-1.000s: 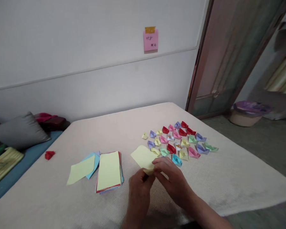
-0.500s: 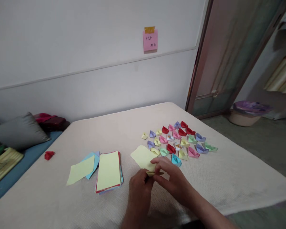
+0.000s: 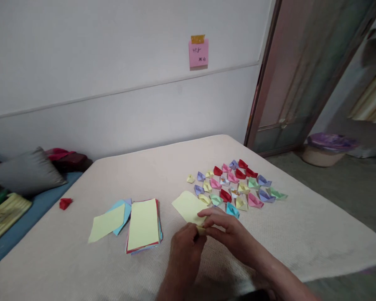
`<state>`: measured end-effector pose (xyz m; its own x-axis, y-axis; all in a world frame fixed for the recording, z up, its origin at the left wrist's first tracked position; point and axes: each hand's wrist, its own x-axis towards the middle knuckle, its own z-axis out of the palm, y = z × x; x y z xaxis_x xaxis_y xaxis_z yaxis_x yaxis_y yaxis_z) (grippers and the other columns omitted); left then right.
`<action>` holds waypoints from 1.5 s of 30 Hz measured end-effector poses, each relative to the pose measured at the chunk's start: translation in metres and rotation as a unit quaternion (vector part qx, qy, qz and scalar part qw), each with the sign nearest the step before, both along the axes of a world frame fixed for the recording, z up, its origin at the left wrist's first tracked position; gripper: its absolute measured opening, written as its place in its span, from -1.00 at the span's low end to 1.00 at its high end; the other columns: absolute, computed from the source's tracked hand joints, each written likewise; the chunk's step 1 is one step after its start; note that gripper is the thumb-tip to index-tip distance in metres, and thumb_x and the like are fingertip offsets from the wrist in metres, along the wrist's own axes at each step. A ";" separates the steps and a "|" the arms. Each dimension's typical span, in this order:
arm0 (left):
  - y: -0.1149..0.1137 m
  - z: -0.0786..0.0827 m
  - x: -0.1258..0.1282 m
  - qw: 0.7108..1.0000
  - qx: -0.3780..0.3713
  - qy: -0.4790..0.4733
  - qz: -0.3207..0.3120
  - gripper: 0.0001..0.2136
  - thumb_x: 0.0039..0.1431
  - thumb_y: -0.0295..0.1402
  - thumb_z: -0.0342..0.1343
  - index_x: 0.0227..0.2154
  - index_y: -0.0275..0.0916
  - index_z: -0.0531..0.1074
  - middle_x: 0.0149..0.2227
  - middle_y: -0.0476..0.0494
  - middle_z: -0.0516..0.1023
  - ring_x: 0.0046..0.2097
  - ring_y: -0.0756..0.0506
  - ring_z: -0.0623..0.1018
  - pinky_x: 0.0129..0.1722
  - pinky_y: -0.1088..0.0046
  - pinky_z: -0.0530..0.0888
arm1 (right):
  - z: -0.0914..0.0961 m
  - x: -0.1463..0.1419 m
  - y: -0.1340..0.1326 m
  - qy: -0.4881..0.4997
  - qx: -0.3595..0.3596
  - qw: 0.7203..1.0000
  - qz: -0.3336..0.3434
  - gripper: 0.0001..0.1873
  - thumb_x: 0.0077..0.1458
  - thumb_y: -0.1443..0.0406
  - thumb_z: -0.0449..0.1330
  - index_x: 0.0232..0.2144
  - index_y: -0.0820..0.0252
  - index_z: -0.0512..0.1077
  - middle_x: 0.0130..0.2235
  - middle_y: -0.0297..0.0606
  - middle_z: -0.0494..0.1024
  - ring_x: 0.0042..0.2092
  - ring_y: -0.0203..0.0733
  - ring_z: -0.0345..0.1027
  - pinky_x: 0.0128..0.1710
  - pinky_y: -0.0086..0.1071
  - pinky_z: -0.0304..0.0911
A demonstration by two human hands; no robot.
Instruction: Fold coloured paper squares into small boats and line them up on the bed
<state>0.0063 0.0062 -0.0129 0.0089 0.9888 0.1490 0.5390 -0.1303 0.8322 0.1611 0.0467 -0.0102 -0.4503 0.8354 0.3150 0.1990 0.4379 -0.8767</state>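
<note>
Between my two hands is a small piece of folded yellow paper (image 3: 201, 230), mostly hidden by the fingers. My left hand (image 3: 185, 246) is closed on its left side. My right hand (image 3: 227, 230) pinches the other side, with some fingers stretched forward above it. Just beyond the fingertips lies a flat pale yellow sheet (image 3: 188, 206), partly covered by my right hand. Past that, several rows of small folded paper boats (image 3: 225, 195) in red, pink, purple, green, yellow and blue stand on the cloth. A blue paper boat (image 3: 232, 210) is close to my right knuckles.
Left of my hands lies a stack of coloured paper (image 3: 143, 225), beside loose yellow (image 3: 106, 223) and blue sheets. A crumpled-looking red folded paper (image 3: 65, 203) sits at far left. The pale cloth (image 3: 156, 171) meets a white wall bearing a pink note (image 3: 198, 53).
My right hand's fingers have shifted slightly around the folded yellow paper, and its pointed right end no longer shows. The boats and the stack stay in place.
</note>
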 end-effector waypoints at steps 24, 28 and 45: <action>0.003 0.002 -0.001 0.838 -0.148 -0.524 -0.028 -0.89 -0.03 -0.38 0.23 -0.41 -0.30 0.51 -0.52 0.01 0.41 -0.56 0.12 0.26 -0.57 0.61 0.18 | 0.003 -0.022 -0.007 0.310 -0.368 0.868 0.120 -0.86 -0.01 0.32 0.19 -0.55 0.28 0.45 -0.31 -0.19 0.51 -0.36 -0.18 0.35 -0.28 -0.28 0.22; 0.003 -0.001 -0.004 0.801 -0.178 -0.571 -0.037 -0.93 -0.02 -0.43 0.22 -0.46 -0.32 0.46 -0.55 0.02 0.39 -0.59 0.14 0.29 -0.60 0.63 0.17 | 0.006 -0.020 -0.006 0.316 -0.386 0.857 0.129 -0.89 -0.01 0.32 0.19 -0.50 0.28 0.46 -0.36 -0.20 0.52 -0.33 -0.17 0.36 -0.25 -0.28 0.21; 0.001 0.009 0.001 0.817 -0.194 -0.543 0.029 -0.91 0.08 -0.37 0.10 -0.36 -0.25 0.33 -0.58 0.05 0.40 -0.60 0.11 0.36 -0.58 0.62 0.23 | -0.009 -0.016 0.000 0.320 -0.470 0.822 0.011 -0.96 -0.24 0.40 0.21 -0.63 0.29 0.40 -0.70 -0.43 0.31 -0.66 -0.45 0.11 -0.65 -0.53 -0.11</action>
